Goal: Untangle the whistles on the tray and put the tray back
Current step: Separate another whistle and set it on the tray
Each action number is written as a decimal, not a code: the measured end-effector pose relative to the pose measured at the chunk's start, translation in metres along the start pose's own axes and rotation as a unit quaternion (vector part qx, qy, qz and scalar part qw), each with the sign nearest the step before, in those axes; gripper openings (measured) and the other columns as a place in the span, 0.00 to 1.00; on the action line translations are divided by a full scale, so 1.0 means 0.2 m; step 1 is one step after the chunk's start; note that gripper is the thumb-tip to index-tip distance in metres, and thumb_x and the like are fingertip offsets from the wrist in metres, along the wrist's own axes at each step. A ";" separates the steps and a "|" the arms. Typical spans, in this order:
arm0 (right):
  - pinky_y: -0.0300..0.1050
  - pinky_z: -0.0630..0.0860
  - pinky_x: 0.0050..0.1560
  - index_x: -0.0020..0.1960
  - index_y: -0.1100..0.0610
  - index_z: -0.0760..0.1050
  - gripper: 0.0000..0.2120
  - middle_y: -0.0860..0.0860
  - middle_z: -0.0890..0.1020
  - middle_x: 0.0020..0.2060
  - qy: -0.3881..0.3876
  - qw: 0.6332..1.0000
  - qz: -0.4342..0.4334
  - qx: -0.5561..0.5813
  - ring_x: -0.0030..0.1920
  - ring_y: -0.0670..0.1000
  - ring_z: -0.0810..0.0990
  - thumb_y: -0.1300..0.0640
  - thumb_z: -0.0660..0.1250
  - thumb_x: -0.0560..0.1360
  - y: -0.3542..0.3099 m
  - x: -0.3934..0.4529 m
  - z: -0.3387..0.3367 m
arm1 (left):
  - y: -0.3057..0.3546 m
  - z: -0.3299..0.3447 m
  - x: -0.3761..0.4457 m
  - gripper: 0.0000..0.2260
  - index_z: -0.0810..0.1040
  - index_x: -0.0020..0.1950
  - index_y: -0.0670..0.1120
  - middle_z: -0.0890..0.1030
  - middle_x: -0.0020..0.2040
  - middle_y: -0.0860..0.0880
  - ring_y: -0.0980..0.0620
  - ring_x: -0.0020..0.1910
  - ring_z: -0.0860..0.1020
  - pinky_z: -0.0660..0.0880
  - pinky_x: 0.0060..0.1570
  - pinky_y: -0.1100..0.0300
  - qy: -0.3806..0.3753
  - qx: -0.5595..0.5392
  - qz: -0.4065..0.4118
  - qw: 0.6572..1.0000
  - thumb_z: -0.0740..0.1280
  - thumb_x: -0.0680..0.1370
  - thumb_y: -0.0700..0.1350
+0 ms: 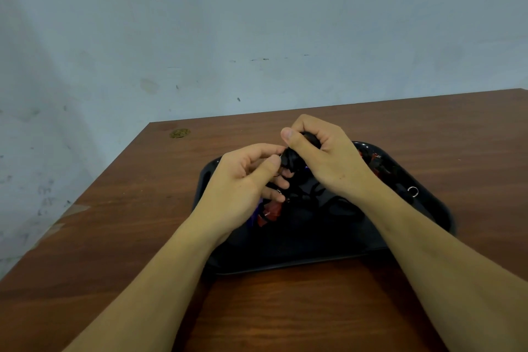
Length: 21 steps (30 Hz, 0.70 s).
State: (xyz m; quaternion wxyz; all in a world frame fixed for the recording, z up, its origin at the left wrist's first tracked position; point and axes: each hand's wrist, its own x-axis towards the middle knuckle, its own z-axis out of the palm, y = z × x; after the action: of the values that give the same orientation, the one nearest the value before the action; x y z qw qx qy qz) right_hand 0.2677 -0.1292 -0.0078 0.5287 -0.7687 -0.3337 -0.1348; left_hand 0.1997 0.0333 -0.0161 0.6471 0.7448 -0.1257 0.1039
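Observation:
A black tray (288,261) lies on the brown table, under both my hands. My right hand (328,160) grips a black whistle (294,158) above the tray, fingers curled round it. My left hand (245,177) pinches the small metal ring and cord at that whistle's left end. Black cords hang down from it to the tray. A red whistle (268,216) lies on the tray below my left hand, with a bit of purple beside it. More red whistle parts (375,163) and a metal ring (413,191) lie at the tray's right side, partly hidden by my right forearm.
The wooden table (143,237) ends at a pale blue wall behind and drops off at its left edge. A small round brass fitting (179,133) sits in the table's far left corner. The tray lies near the front middle of the table.

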 end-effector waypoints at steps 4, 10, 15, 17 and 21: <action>0.36 0.69 0.37 0.40 0.59 0.73 0.15 0.44 0.71 0.29 0.023 0.999 0.009 0.026 0.32 0.42 0.69 0.52 0.64 0.82 -0.02 -0.01 0.01 | -0.01 0.02 0.00 0.10 0.79 0.61 0.41 0.83 0.45 0.44 0.50 0.38 0.81 0.82 0.39 0.54 0.022 0.046 0.057 0.997 0.66 0.80 0.40; 0.42 0.70 0.37 0.38 0.55 0.74 0.14 0.53 0.74 0.31 0.014 1.000 -0.002 0.022 0.33 0.45 0.71 0.52 0.66 0.81 -0.05 -0.02 0.01 | 0.00 -0.01 -0.01 0.16 0.78 0.58 0.41 0.83 0.43 0.42 0.48 0.38 0.82 0.82 0.39 0.52 -0.006 0.059 0.042 0.997 0.73 0.76 0.50; 0.46 0.71 0.37 0.41 0.55 0.76 0.12 0.53 0.76 0.32 -0.014 1.000 -0.007 -0.001 0.33 0.47 0.72 0.51 0.66 0.81 -0.06 -0.05 0.01 | 0.01 -0.05 -0.01 0.14 0.75 0.49 0.53 0.79 0.37 0.48 0.50 0.35 0.79 0.79 0.37 0.53 -0.037 0.265 0.103 0.958 0.66 0.77 0.62; 0.45 0.72 0.38 0.40 0.53 0.76 0.12 0.50 0.75 0.31 -0.004 1.000 -0.007 -0.008 0.33 0.47 0.73 0.50 0.66 0.81 -0.06 -0.06 0.02 | 0.03 -0.06 0.00 0.11 0.71 0.42 0.56 0.75 0.32 0.51 0.53 0.32 0.75 0.70 0.32 0.63 -0.051 0.347 0.144 0.925 0.62 0.79 0.61; 0.48 0.73 0.39 0.40 0.54 0.76 0.13 0.54 0.77 0.34 -0.018 1.000 -0.004 -0.003 0.36 0.53 0.75 0.50 0.66 0.81 -0.08 -0.05 0.02 | 0.04 -0.07 -0.01 0.11 0.67 0.40 0.55 0.70 0.32 0.56 0.57 0.32 0.71 0.62 0.31 0.66 -0.047 0.399 0.217 0.890 0.62 0.82 0.54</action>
State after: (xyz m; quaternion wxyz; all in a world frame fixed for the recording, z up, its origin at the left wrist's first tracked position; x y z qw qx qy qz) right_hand 0.2494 -0.1266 -0.0039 0.5197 -0.7713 -0.3456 -0.1244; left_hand 0.1951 0.0462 -0.0065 0.2499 0.8984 -0.2626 0.2480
